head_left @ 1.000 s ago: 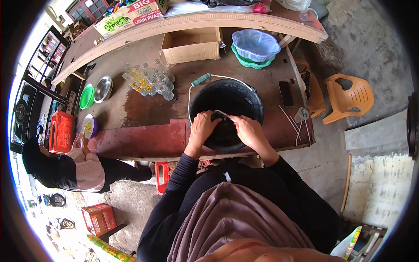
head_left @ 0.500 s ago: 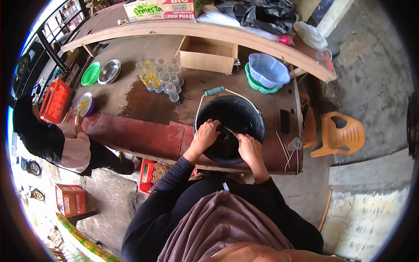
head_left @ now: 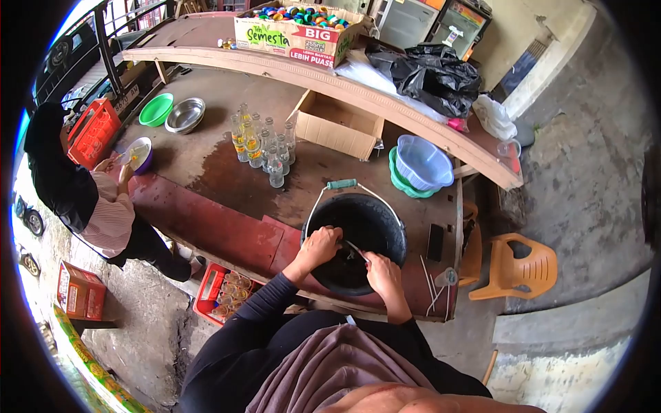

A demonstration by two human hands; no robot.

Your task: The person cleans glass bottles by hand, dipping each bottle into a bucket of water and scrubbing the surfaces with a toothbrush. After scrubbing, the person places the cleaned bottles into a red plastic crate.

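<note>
A black bucket (head_left: 394,241) stands at the front of the table, its wire handle with a green grip leaning against the far rim. Over its opening, my left hand (head_left: 319,252) is closed, fingers curled together; what it pinches is too small to make out. My right hand (head_left: 384,277) grips a thin metal tool (head_left: 355,248), which looks like a small knife, its end pointing toward my left fingers. Small pale bits lie in the dark inside of the bucket. Behind it on the table stand several glass bottles (head_left: 275,170), some with yellow and red labels.
On the left a person (head_left: 89,186) handles a bottle over a purple-rimmed bowl (head_left: 142,153). A cardboard box (head_left: 337,132), blue basin (head_left: 423,164), phone (head_left: 435,242) and sticks with a cup (head_left: 447,277) surround the bucket. Below sits a red bottle crate (head_left: 208,292); right, an orange chair (head_left: 520,268).
The view has tilted up, so the table sits lower and the box of colourful caps shows. Both hands stay over the bucket, the tool still in my right hand.
</note>
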